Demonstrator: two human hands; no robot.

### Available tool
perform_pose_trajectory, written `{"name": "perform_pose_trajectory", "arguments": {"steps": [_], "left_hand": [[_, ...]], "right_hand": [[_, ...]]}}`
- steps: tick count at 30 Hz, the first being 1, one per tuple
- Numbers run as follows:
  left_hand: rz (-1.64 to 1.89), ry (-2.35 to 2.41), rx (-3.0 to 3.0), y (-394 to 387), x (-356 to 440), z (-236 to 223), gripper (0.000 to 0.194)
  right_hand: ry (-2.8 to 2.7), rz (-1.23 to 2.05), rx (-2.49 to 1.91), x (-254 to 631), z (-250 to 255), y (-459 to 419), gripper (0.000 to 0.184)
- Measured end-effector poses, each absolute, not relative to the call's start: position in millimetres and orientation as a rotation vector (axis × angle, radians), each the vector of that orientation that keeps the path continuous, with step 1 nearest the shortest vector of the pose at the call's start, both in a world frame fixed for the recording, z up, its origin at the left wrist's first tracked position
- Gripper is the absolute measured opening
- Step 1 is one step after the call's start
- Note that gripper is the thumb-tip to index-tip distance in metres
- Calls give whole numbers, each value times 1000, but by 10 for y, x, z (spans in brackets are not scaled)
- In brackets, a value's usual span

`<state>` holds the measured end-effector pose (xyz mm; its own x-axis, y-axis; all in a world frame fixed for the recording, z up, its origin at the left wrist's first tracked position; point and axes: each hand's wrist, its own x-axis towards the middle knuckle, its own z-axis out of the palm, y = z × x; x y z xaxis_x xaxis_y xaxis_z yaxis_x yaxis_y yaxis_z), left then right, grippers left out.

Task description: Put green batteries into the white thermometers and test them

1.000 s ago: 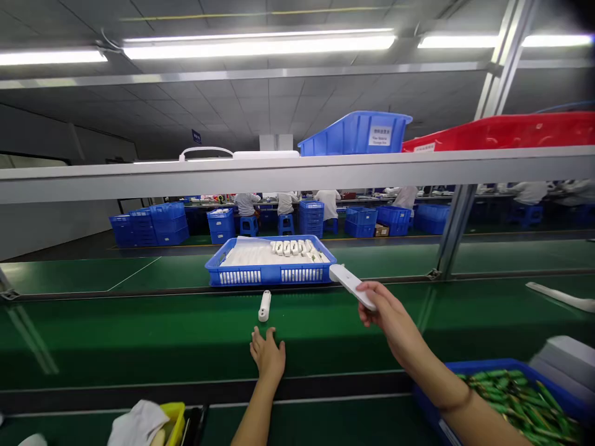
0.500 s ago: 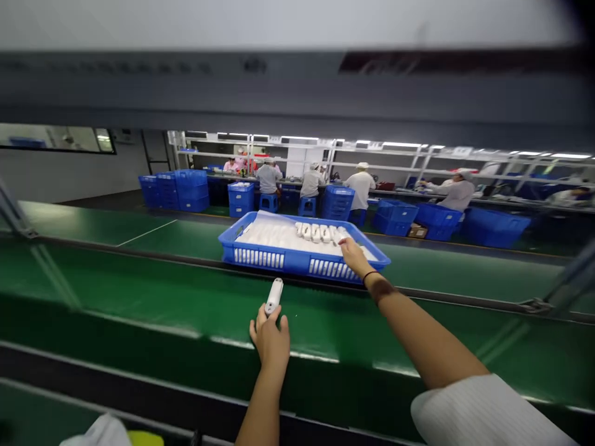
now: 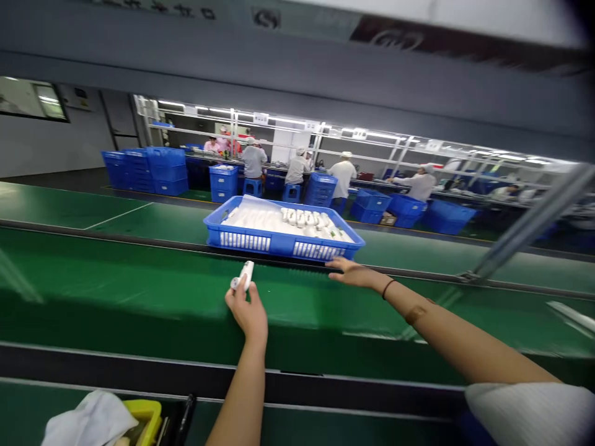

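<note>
My left hand [image 3: 247, 310] has its fingers closed on the near end of an elongated white plastic piece [image 3: 246, 271], which is tilted over the green belt [image 3: 139, 279]. A dark round spot shows at its near end. Just off the front right of a blue crate [image 3: 283, 245], my right hand [image 3: 349, 272] is held out with the fingers apart and nothing in them. Inside the crate, a row of similar white pieces [image 3: 304, 218] lies on a white liner [image 3: 251, 218].
A yellow bin [image 3: 147, 416] and a white cloth [image 3: 90, 421] are at the lower left. A metal post [image 3: 525, 217] rises on the right, and a grey beam [image 3: 279, 80] crosses overhead. Co-workers sit at a far bench behind stacked blue crates [image 3: 167, 170].
My right hand has come out of the crate toward me, and its fingers have spread. The white piece in my left hand has turned. The whole view has shifted and tilted.
</note>
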<state>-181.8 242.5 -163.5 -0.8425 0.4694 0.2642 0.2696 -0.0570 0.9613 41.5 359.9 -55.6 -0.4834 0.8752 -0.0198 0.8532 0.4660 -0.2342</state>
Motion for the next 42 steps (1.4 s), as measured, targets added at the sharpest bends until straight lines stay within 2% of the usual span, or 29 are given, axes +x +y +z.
{"name": "perform_pose_trajectory", "arguments": {"steps": [3, 8, 11, 12, 13, 15, 16, 17, 21, 23, 29, 34, 38, 42], "left_hand": [[2123, 1979, 697, 2416, -1826, -1621, 30], [2140, 1952, 629, 2343, -1804, -1594, 31], [2156, 1854, 784, 2239, -1721, -1499, 31], [2157, 1802, 862, 2194, -1675, -1451, 31], [2151, 1743, 940, 2146, -1619, -1397, 32], [2136, 1628, 1058, 2040, -1485, -1278, 37], [2134, 1572, 1098, 1983, -1411, -1214, 42], [2134, 1516, 1129, 1919, -1337, -1148, 48], [2106, 1299, 1228, 1551, -1068, -836, 70], [2087, 1167, 1215, 1270, -962, -641, 73], [1915, 872, 833, 347, -687, -80, 54], [1821, 698, 506, 24, -483, 82, 46], [1713, 498, 400, -36, -345, 96, 41], [1640, 398, 410, -93, -299, 128, 33]], "right_hand": [[-2728, 471, -1578, 1031, -260, 2943, 39], [-2532, 477, -2009, 2081, 165, 1940, 25], [-2327, 458, -2262, 2475, 42, 1390, 11], [-2267, 445, -2301, 2541, -61, 1228, 12], [-2216, 425, -2312, 2576, -183, 1086, 21], [-2137, 369, -2264, 2579, -444, 875, 45], [-2104, 334, -2221, 2562, -566, 808, 50], [-2070, 297, -2175, 2543, -674, 762, 48], [-1944, 173, -1993, 2531, -952, 721, 20], [-1885, 137, -1908, 2569, -1011, 748, 17], [-1658, 98, -1723, 2722, -1036, 865, 22], [-1479, 109, -1658, 2748, -959, 853, 19], [-1455, 202, -1513, 2398, -594, 633, 29], [-1492, 470, -1042, 1702, -19, 81, 22]]}}
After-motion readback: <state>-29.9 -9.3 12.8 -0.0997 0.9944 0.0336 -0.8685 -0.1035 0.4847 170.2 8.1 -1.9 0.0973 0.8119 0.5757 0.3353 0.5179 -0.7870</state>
